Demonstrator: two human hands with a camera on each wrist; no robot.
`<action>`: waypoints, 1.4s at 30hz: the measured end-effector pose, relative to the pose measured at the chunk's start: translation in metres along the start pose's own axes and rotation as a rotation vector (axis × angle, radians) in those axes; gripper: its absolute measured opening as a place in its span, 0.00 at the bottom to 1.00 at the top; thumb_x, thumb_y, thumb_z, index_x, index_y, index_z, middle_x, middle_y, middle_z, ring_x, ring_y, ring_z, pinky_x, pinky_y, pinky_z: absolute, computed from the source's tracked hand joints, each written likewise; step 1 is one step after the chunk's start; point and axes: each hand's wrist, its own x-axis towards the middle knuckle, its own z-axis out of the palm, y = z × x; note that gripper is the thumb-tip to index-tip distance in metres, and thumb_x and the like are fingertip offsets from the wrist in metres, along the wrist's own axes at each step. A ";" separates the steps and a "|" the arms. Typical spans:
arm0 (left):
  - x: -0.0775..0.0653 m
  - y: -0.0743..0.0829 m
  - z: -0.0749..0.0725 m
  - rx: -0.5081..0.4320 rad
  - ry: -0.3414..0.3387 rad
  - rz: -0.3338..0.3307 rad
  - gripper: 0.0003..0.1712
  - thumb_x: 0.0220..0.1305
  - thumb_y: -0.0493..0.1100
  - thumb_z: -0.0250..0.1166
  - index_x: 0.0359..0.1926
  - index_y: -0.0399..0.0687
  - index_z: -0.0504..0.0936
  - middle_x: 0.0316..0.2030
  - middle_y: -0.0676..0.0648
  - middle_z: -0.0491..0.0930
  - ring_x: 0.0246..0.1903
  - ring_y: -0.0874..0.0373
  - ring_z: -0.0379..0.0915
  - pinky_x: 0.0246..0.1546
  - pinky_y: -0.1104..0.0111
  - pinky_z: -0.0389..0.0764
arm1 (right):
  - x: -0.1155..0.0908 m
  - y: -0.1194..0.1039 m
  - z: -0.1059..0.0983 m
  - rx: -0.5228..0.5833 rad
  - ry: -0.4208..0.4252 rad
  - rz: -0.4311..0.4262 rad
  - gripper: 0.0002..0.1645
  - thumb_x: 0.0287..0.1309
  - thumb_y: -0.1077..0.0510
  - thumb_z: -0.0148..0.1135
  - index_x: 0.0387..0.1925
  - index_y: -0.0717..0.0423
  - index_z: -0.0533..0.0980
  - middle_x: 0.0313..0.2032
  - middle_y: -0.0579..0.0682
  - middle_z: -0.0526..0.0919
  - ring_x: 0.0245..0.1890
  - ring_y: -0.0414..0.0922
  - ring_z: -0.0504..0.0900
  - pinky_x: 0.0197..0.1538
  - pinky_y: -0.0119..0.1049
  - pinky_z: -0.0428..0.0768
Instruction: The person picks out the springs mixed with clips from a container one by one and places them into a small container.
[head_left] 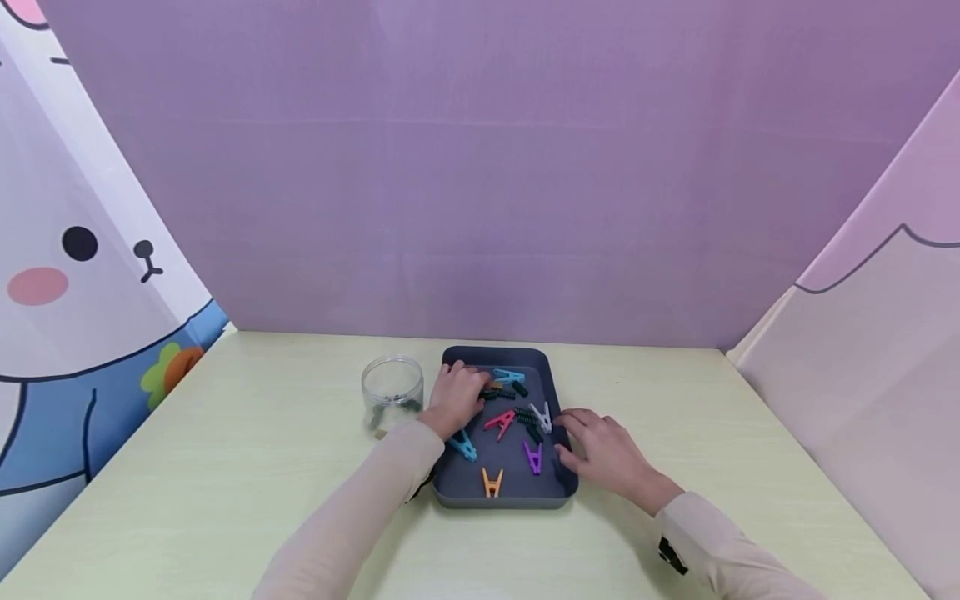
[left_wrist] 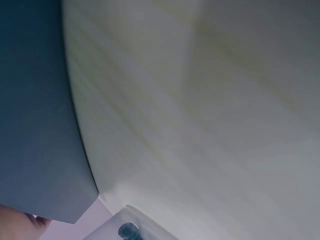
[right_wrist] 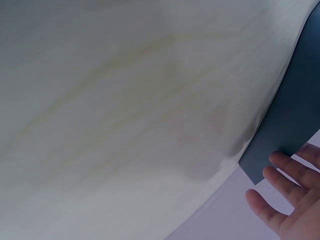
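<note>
Jar (head_left: 393, 385): stood on the desk (head_left: 225, 442), just left of the tray (head_left: 502, 502); some dark pieces already lay inside, so the sorting seemed begun.
Dark pieces (head_left: 525, 414): more lay loose in the tray, apparently still to be dealt with.
Clips (head_left: 501, 422): red, purple, orange, white and two blue lay scattered among them; whether any were in the jar, I could not tell.
Left hand (head_left: 456, 398): reached into the tray's far left, fingertips hidden; could not tell whether it held anything.
Right hand (head_left: 607, 450): fingers loosely spread at the right rim, holding nothing.
Progress: looked partway.
</note>
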 end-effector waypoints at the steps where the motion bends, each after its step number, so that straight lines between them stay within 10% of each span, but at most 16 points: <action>1: 0.000 0.000 0.000 0.001 -0.003 0.000 0.12 0.54 0.50 0.66 0.41 0.56 0.81 0.39 0.53 0.82 0.38 0.54 0.68 0.37 0.63 0.64 | 0.000 0.000 0.000 -0.001 -0.002 0.001 0.23 0.51 0.47 0.61 0.46 0.55 0.76 0.49 0.53 0.79 0.51 0.48 0.76 0.47 0.51 0.76; 42: -0.023 -0.004 -0.008 -0.024 0.054 0.113 0.09 0.55 0.46 0.64 0.39 0.57 0.82 0.38 0.55 0.81 0.37 0.55 0.67 0.38 0.62 0.65 | -0.015 -0.020 -0.001 -0.019 0.023 0.012 0.22 0.50 0.47 0.61 0.45 0.55 0.77 0.47 0.53 0.79 0.49 0.48 0.77 0.44 0.46 0.77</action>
